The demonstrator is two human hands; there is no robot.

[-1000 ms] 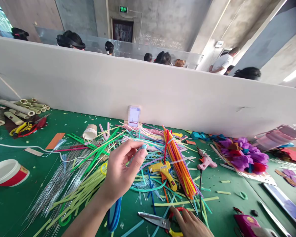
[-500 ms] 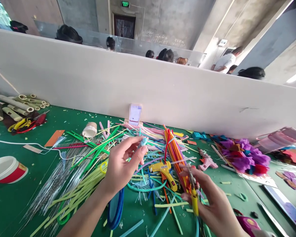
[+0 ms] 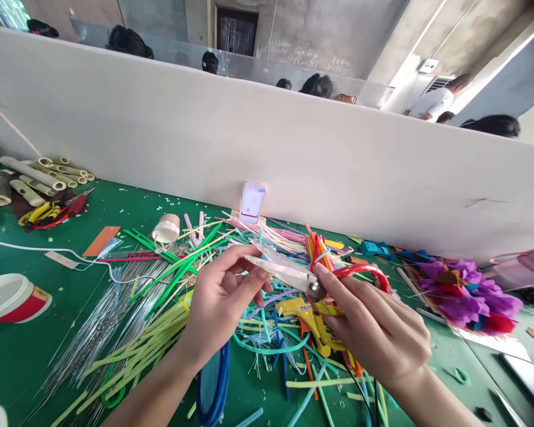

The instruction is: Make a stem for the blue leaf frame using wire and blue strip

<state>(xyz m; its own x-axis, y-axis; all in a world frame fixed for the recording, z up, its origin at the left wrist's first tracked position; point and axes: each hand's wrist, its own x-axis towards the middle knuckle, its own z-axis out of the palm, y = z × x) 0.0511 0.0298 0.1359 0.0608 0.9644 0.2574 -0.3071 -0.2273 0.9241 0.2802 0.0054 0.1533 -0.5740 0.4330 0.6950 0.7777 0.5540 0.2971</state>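
Observation:
My right hand [image 3: 378,332] grips scissors [image 3: 289,274] with one red and one yellow handle. Their blades are parted and point left, reaching the fingertips of my left hand [image 3: 220,305]. Thumb and forefinger of that hand are pinched together at the blade tips; the small light-blue piece seen there earlier is mostly hidden by the blades. Below the scissors lies a yellow glue gun [image 3: 309,323]. A bundle of orange pipe cleaners [image 3: 319,246] rests behind my right hand, and yellow-green pipe cleaners [image 3: 146,344] spread left of my left forearm.
Silvery wires [image 3: 89,326] and a red-and-white paper cup [image 3: 15,299] are on the left. Bamboo tubes [image 3: 48,175] and pliers [image 3: 48,213] lie farther back. A phone [image 3: 251,201] leans against the white partition [image 3: 204,136]. Purple flowers [image 3: 467,290] sit at the right.
My right hand has moved left and up, bringing the scissors to my left fingertips, with the blades now parted. My left hand keeps its pinch. The view has shifted slightly.

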